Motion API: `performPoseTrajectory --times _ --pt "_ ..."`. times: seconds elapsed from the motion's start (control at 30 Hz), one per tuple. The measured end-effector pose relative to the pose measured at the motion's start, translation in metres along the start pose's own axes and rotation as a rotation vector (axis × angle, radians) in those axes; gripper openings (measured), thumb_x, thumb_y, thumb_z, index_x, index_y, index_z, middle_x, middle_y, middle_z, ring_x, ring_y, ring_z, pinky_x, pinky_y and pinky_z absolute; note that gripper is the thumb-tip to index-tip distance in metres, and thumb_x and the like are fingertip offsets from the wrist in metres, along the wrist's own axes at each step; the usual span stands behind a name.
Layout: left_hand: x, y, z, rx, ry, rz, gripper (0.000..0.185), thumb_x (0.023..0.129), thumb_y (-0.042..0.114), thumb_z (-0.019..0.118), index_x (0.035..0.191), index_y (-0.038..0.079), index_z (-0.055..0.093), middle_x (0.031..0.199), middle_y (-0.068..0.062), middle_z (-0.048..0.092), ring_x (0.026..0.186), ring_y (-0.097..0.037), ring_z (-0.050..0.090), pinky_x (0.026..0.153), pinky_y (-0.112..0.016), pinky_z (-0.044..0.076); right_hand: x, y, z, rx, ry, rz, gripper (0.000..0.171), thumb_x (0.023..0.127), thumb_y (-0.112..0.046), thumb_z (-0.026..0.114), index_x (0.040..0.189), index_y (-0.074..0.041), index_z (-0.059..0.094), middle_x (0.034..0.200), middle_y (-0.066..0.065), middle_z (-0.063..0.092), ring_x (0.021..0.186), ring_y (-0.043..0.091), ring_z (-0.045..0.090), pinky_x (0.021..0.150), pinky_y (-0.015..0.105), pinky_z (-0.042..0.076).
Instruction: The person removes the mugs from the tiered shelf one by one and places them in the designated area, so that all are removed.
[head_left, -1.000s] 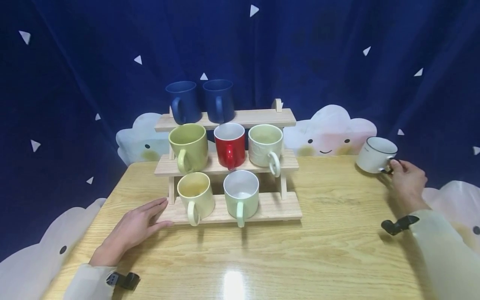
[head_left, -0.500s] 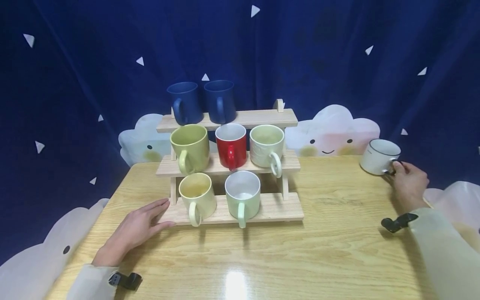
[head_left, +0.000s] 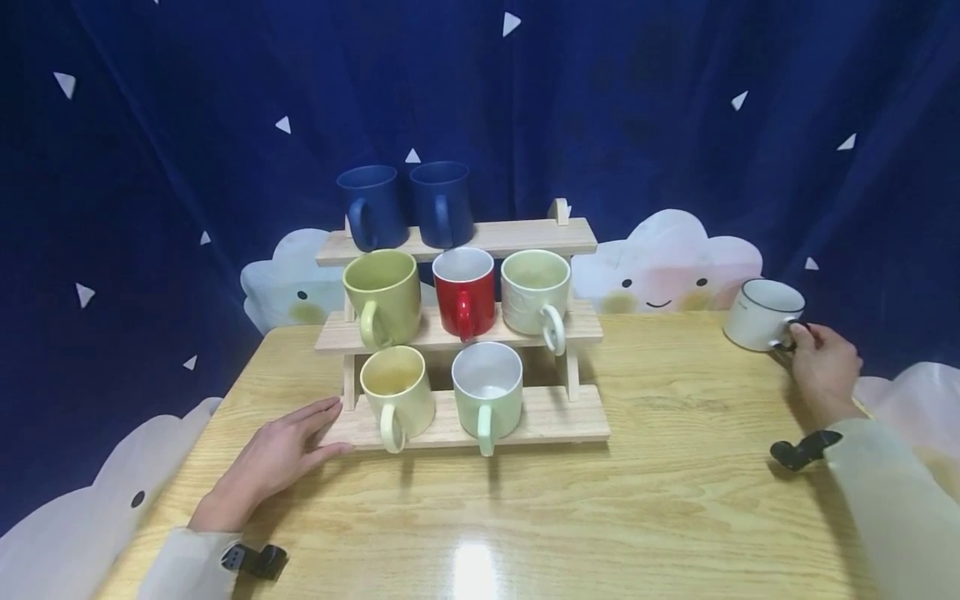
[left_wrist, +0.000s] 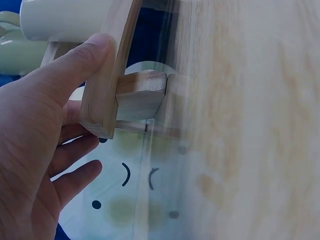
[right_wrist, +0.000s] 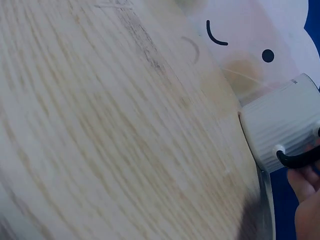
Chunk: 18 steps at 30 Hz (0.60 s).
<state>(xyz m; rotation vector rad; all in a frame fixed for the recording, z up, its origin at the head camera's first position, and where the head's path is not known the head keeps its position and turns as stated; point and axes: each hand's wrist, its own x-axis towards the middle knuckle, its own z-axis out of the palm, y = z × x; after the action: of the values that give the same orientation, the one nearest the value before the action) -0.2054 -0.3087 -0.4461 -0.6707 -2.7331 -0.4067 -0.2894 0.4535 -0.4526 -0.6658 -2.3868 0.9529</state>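
Note:
A three-tier wooden display rack (head_left: 551, 422) carries several mugs. My left hand (head_left: 273, 454) grips the left end of its lowest shelf. In the left wrist view the thumb (left_wrist: 97, 47) lies along one face of the board (left_wrist: 107, 100), the fingers round the other side. At the far right of the table, my right hand (head_left: 827, 367) holds a white mug (head_left: 757, 317) with a black rim by its black handle. The right wrist view shows this white ribbed mug (right_wrist: 285, 125) at the table edge, with fingertips at the handle (right_wrist: 300, 159); the hand is partly cut off there.
Two navy mugs (head_left: 442, 208) stand on the top shelf. An olive mug (head_left: 393, 292), a red mug (head_left: 468, 296) and a pale green mug (head_left: 528, 296) fill the middle one. Below are a cream mug (head_left: 405, 400) and a mint mug (head_left: 498, 408). A blue curtain (head_left: 637, 108) hangs behind.
The head view has shifted slightly, so the whole scene sits a little further right. Both hands keep their hold, and the white mug stays at the table's far right.

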Motion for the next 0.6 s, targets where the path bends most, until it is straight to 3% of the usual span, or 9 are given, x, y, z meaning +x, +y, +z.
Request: performPoseTrajectory --times 0.3,0.47,0.57,0.6 --pt "0.000 0.000 0.000 -0.001 -0.004 -0.009 0.067 0.085 0.049 0.072 0.134 0.005 0.059 0.138 -0.011 0.057 0.119 -0.036 0.058 0.096 -0.053 0.048 -0.001 -0.004 -0.009 -0.038 -0.051 -0.033 0.067 0.101 -0.047 0.043 0.141 0.007 0.045 0.132 0.030 0.052 0.123 0.052 0.042 0.101 0.062 0.030" --pt "0.000 0.001 0.000 -0.004 -0.006 -0.013 0.068 0.085 0.050 0.072 0.135 0.005 0.059 0.139 -0.009 0.056 0.120 -0.035 0.057 0.096 -0.053 0.047 -0.001 -0.004 -0.018 -0.044 -0.031 -0.081 0.062 0.100 -0.048 0.047 0.134 0.003 0.053 0.108 0.008 0.068 0.118 0.050 0.046 0.095 0.060 0.032" --pt "0.000 0.001 0.000 -0.007 -0.013 -0.018 0.068 0.086 0.050 0.071 0.135 0.005 0.059 0.140 -0.009 0.055 0.120 -0.035 0.057 0.097 -0.053 0.047 -0.001 -0.007 -0.023 -0.050 -0.035 -0.121 0.061 0.101 -0.047 0.044 0.132 0.004 0.053 0.106 0.011 0.066 0.118 0.050 0.045 0.095 0.062 0.030" --pt "0.000 0.001 -0.001 -0.008 -0.016 -0.021 0.068 0.086 0.050 0.071 0.135 0.005 0.059 0.140 -0.009 0.055 0.121 -0.035 0.056 0.097 -0.053 0.047 -0.002 -0.009 -0.025 -0.053 -0.034 -0.133 0.061 0.101 -0.047 0.043 0.132 0.005 0.053 0.113 0.018 0.064 0.118 0.051 0.045 0.096 0.063 0.029"
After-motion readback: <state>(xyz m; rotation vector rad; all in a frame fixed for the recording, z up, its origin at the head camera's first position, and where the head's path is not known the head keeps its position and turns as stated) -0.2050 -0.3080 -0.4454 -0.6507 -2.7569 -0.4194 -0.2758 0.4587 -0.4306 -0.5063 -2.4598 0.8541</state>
